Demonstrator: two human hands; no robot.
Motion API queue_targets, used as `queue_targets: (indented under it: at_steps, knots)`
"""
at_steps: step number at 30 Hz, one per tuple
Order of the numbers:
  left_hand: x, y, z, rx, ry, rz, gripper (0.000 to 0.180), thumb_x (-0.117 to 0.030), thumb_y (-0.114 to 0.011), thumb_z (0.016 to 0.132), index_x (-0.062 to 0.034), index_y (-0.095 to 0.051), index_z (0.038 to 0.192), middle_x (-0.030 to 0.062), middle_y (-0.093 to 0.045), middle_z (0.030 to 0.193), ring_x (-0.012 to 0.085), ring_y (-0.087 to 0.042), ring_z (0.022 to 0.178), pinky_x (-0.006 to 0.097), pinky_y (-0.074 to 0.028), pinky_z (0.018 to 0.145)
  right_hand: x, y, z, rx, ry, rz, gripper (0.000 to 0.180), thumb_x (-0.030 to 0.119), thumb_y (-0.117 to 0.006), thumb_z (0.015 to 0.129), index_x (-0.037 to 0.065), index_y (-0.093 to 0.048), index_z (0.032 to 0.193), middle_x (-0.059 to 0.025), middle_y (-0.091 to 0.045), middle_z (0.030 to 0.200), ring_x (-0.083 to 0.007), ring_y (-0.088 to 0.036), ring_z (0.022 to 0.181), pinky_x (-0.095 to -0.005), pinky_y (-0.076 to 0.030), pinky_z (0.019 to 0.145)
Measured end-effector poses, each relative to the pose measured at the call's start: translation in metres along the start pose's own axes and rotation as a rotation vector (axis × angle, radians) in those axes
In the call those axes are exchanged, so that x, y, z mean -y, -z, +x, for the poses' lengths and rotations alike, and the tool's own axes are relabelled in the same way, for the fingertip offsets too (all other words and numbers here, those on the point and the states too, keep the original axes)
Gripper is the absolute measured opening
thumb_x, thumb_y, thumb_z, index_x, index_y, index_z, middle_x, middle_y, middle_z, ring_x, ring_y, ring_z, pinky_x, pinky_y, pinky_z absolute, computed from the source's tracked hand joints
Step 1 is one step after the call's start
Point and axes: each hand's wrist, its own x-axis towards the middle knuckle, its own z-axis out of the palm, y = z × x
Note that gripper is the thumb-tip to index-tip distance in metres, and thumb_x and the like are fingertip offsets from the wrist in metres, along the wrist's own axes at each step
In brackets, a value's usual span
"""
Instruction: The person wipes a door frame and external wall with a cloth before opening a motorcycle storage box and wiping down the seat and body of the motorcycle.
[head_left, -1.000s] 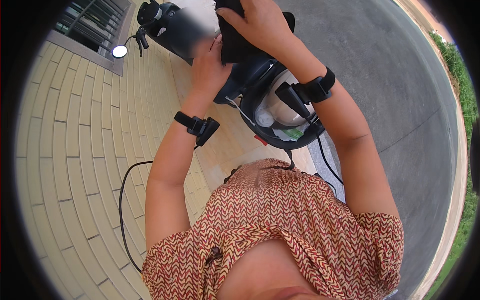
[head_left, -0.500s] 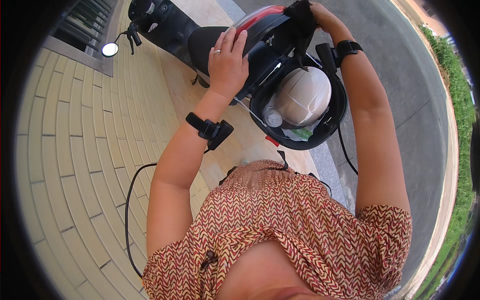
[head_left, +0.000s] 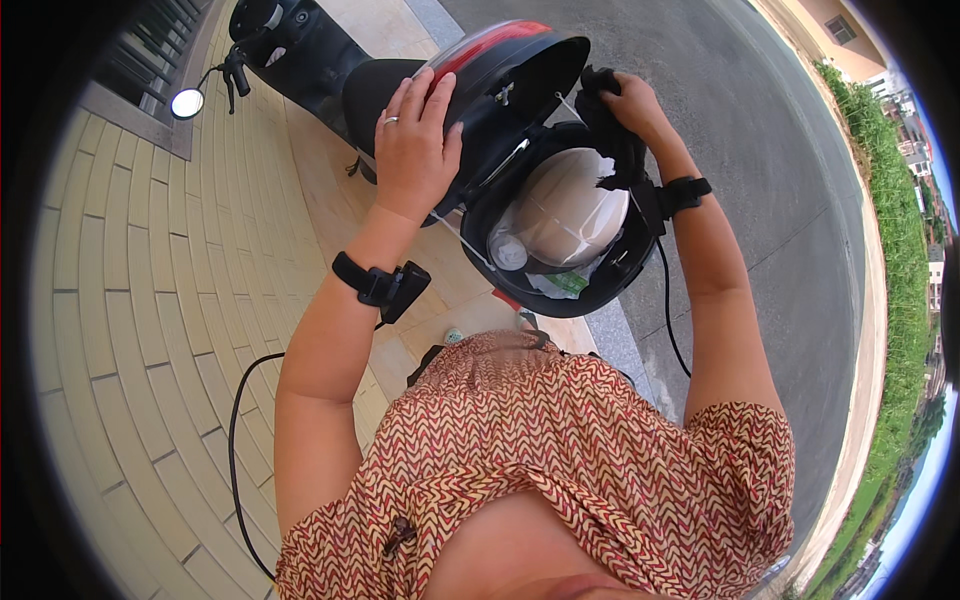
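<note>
A black scooter (head_left: 310,60) stands ahead of me with a black storage box (head_left: 600,275) at its rear. The box's lid (head_left: 520,70), which has a red strip, is raised. My left hand (head_left: 415,140) lies flat on the outside of the lid and holds it up. My right hand (head_left: 625,105) grips a black cloth (head_left: 615,150) at the far rim of the box, and the cloth hangs down inside. A white helmet (head_left: 570,215) fills the box, with a small bottle (head_left: 508,250) and green-and-white wrappers (head_left: 565,285) beside it.
The scooter is parked on pale paving tiles (head_left: 150,330) next to a kerb (head_left: 610,345). A grey road (head_left: 770,180) runs on the right, with a grass verge (head_left: 890,250) beyond. The scooter's round mirror (head_left: 187,103) and handlebar sit at upper left. A black cable (head_left: 235,440) hangs at my left side.
The lid has swung up and open, uncovering the helmet. My left hand moved onto the lid's outer face. My right hand, holding the black cloth, shifted to the box's far rim.
</note>
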Motion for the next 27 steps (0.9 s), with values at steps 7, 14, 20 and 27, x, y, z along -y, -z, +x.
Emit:
queue_targets:
  at_steps: [7,14,20,27]
  knots:
    - [0.031,0.023,-0.006,-0.039,0.005,-0.057,0.050,-0.014,-0.064,0.082,-0.0102,-0.050,0.129,0.0113,-0.048,0.134,0.0323,-0.047,0.121,0.039,-0.040,0.098,0.041,-0.084,-0.116,0.045,0.262,-0.422,0.058,0.048,-0.059,0.081,0.014,-0.052,0.127,-0.0104,-0.040,0.140,-0.0348,-0.035,0.128,-0.0523,-0.031,0.100]
    - [0.046,0.032,0.002,0.001,0.034,-0.101,0.048,-0.016,-0.064,0.082,-0.0117,-0.051,0.128,0.0114,-0.049,0.133,0.0326,-0.047,0.120,0.040,-0.043,0.095,0.096,-0.126,-0.163,0.185,0.704,-0.444,0.052,0.041,-0.063,0.077,0.015,-0.056,0.121,-0.0102,-0.046,0.135,-0.0316,-0.040,0.125,-0.0553,-0.024,0.103]
    - [0.056,0.022,0.010,0.042,0.020,-0.195,0.045,-0.021,-0.061,0.086,-0.0107,-0.050,0.128,0.0134,-0.048,0.134,0.0327,-0.047,0.120,0.039,-0.041,0.097,0.067,-0.113,-0.106,0.060,0.490,-0.412,0.034,0.035,-0.063,0.078,0.013,-0.065,0.104,-0.0085,-0.056,0.116,-0.0289,-0.045,0.116,-0.0461,-0.036,0.092]
    - [0.051,0.005,0.019,0.108,0.051,-0.292,0.047,-0.031,-0.057,0.090,-0.0091,-0.048,0.130,0.0162,-0.044,0.136,0.0335,-0.042,0.124,0.039,-0.036,0.101,-0.003,-0.066,-0.021,-0.169,-0.407,0.460,0.035,0.031,-0.059,0.082,-0.002,-0.066,0.093,-0.0188,-0.067,0.086,-0.0319,-0.065,0.081,-0.0421,-0.049,0.069]
